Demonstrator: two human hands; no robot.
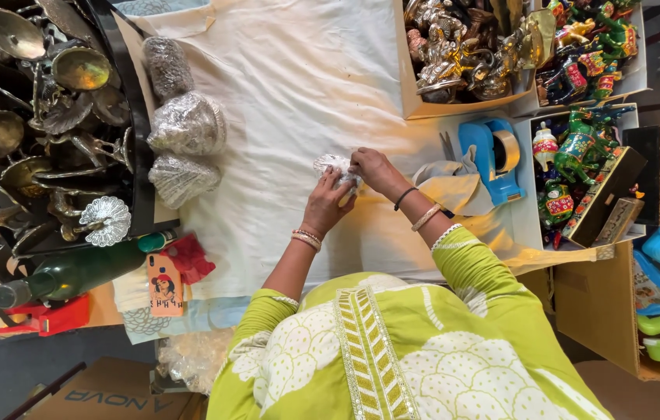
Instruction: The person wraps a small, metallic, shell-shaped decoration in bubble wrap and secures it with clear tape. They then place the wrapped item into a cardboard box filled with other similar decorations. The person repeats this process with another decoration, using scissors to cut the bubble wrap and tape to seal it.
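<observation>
Pinched between fingers of both hands: a small clear-wrapped silver piece (335,166), lying on white cloth (299,85). Left hand (327,204) curled under it, fingertips pressed to its near side; right hand (375,169) gripping its right edge, fingers bent together. Right of the fingers, a blue tape dispenser (490,158). Left and beyond, three wrapped silver bundles (186,124).
</observation>
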